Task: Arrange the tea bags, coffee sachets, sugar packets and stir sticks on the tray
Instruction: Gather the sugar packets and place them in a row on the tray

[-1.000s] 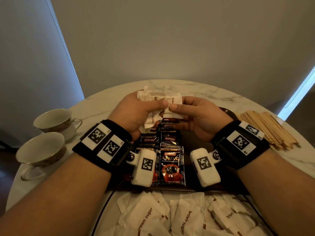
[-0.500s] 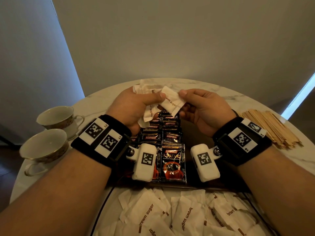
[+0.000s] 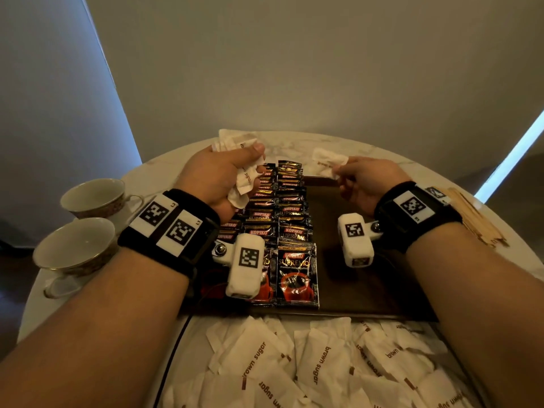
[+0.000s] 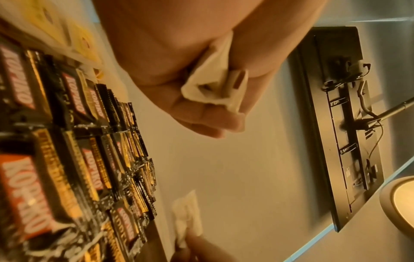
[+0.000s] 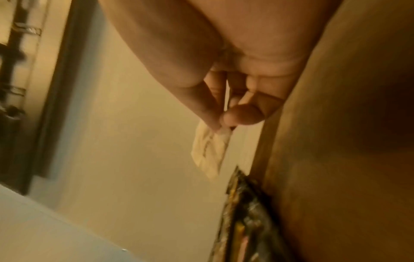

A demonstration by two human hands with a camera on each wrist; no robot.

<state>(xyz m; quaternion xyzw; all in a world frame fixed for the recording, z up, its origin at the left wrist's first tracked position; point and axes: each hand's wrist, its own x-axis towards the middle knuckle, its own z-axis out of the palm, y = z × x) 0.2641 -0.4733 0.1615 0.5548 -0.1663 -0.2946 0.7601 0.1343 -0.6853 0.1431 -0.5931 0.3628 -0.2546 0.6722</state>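
Observation:
My left hand (image 3: 223, 175) grips a bunch of white brown-sugar packets (image 3: 237, 160) above the left rows of black Kopiko coffee sachets (image 3: 278, 219) on the dark tray (image 3: 362, 287). In the left wrist view the packets (image 4: 215, 85) are folded inside the curled fingers. My right hand (image 3: 362, 181) pinches a single sugar packet (image 3: 328, 164) by its corner over the tray's far end, right of the sachet rows. The right wrist view shows that packet (image 5: 210, 150) hanging from thumb and finger, with the sachets (image 5: 241, 212) below it.
Several loose brown-sugar packets (image 3: 312, 366) lie on the marble table in front of the tray. Wooden stir sticks (image 3: 474, 219) are piled at the right. Two teacups (image 3: 79, 242) stand at the left edge. Yellow tea bags (image 4: 74, 37) lie beyond the sachets.
My right hand has taken one sugar packet from the left hand's bunch and carried it right, over the tray's far end. The hands have moved apart.

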